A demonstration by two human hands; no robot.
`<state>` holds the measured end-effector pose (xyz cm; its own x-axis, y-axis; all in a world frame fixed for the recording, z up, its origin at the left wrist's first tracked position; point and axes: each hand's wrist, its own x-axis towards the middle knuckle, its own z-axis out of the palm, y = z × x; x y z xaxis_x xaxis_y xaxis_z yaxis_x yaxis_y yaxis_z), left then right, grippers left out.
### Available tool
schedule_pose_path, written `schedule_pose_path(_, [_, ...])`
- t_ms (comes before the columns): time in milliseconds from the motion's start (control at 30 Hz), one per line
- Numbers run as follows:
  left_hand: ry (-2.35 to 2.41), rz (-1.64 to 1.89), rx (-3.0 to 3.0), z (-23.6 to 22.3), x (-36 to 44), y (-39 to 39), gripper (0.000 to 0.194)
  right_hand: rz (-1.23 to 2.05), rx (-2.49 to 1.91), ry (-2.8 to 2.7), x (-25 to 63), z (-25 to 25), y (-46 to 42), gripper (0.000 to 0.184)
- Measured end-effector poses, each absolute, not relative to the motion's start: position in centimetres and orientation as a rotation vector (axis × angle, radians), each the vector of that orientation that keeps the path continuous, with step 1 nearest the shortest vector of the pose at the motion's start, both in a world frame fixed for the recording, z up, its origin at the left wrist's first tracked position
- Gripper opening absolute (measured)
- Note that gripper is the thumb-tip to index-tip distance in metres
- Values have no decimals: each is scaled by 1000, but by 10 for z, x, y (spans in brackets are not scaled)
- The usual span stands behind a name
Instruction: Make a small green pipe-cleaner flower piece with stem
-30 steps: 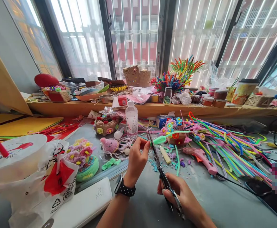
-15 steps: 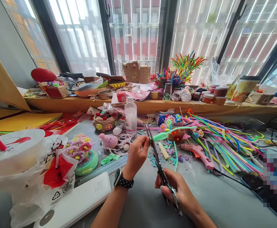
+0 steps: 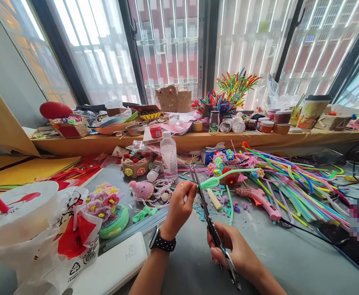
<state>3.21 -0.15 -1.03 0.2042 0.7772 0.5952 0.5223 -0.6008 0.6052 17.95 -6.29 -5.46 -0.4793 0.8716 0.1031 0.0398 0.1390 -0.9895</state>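
Observation:
Near the middle of the view, my left hand (image 3: 179,207) is closed in a pinch on one end of a light green pipe cleaner (image 3: 212,182). The pipe cleaner is bent into a narrow loop, and its long tail points right. My right hand (image 3: 239,252) grips the handles of dark metal scissors (image 3: 209,221). Their long blades point up and away, crossing the pipe cleaner right beside my left fingertips. I cannot tell whether the blades touch it. Below lie small coloured fibre scraps (image 3: 201,213) and a loose mint pipe cleaner piece (image 3: 230,205).
A pink glue gun (image 3: 261,200) with a black cord and many pipe cleaners (image 3: 302,200) lie right. A bottle (image 3: 169,157), a beaded string and a pink crocheted figure (image 3: 142,189) stand beyond my left hand. A white power bank (image 3: 114,262) and a large cup (image 3: 19,213) are left.
The view has tilted up a little, so the table things appear lower. My hands keep their holds on the pipe cleaner and scissors, with only a slight shift right.

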Motion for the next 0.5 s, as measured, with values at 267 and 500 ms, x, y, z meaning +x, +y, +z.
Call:
schedule_pose_path(267, [1188,1366,2195,-10,33,-3,25,1383,-910,-1683,182,-55,-65,37])
schedule_pose_path(500, [1208,1414,2171,-7,31,-4,27,1389,-858,-1689,185,-53,-65,39])
